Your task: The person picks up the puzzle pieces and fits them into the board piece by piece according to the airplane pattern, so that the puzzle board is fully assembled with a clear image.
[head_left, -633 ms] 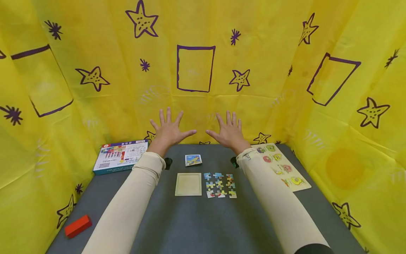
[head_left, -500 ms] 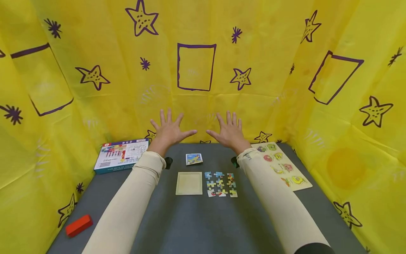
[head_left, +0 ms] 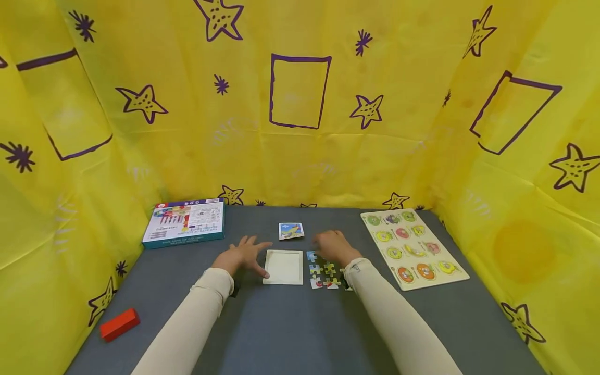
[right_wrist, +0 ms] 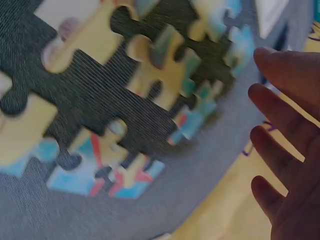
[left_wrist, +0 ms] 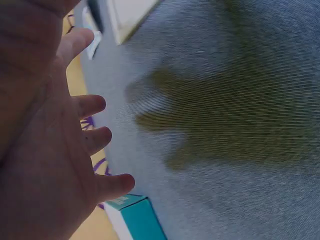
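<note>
With fingers spread, my left hand point(head_left: 241, 255) hovers by the left side of a pale square puzzle tray point(head_left: 283, 283), thumb tip at its edge. The left wrist view shows the palm holding nothing and the hand's shadow on the cloth. My right hand point(head_left: 335, 247) is over the loose jigsaw pieces point(head_left: 315, 269), covering some of them in the head view. Seen from the right wrist, its fingers point(right_wrist: 277, 110) are slightly bent and apart, with nothing between them. The pieces point(right_wrist: 167, 67) lie spaced out in rows, printed blue, yellow and red. Behind the tray is a small picture card point(head_left: 291, 230).
A flat cardboard box point(head_left: 185, 223) lies at the back left, and a red block point(head_left: 120, 325) at the front left. On the right is a wooden fruit puzzle board point(head_left: 414, 250). Yellow curtain point(head_left: 300, 172) with drawn stars encloses the grey table point(head_left: 281, 333).
Both hands have come down from in front of the curtain toward the table, the left to the tray, the right over the jigsaw pieces. The fruit board is now uncovered.
</note>
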A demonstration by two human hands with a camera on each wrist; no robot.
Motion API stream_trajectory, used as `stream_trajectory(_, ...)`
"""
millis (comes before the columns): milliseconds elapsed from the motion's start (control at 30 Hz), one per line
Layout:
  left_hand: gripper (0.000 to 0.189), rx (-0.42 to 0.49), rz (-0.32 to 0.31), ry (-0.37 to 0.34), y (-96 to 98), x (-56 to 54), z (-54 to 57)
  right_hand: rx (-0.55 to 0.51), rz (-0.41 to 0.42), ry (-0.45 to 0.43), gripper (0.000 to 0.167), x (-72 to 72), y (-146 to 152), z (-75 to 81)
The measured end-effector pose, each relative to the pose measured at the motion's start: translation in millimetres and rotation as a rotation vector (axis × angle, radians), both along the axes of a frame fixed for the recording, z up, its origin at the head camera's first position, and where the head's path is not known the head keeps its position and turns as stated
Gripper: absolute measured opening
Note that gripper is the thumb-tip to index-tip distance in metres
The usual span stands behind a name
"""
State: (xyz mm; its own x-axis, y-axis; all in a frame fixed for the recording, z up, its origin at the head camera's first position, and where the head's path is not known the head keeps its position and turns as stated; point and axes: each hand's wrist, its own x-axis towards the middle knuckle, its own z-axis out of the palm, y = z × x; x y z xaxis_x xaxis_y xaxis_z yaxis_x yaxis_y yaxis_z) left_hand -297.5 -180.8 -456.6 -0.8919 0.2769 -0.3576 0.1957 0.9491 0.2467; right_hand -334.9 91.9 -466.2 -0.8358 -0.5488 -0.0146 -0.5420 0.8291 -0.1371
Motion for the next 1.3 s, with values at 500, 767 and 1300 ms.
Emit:
stream_trajectory(500,0.099,-0.006,0.040,-0.061,-13.0,3.2,-23.9,0.018,0.048,0.106,0.015,-2.4,-15,-39.3)
stream_trajectory(767,0.098,0.001,0.047,-0.044,-13.6,3.1,-28.5,0.008,0.039,0.141,0.012,-5.2,-19,-44.8)
stream_trajectory(1300,0.095,0.052,0.065,-0.039,-3.9,2.3,-34.4,-0.063,0.228,0.154,0.015,-2.9,-79,-31.3)
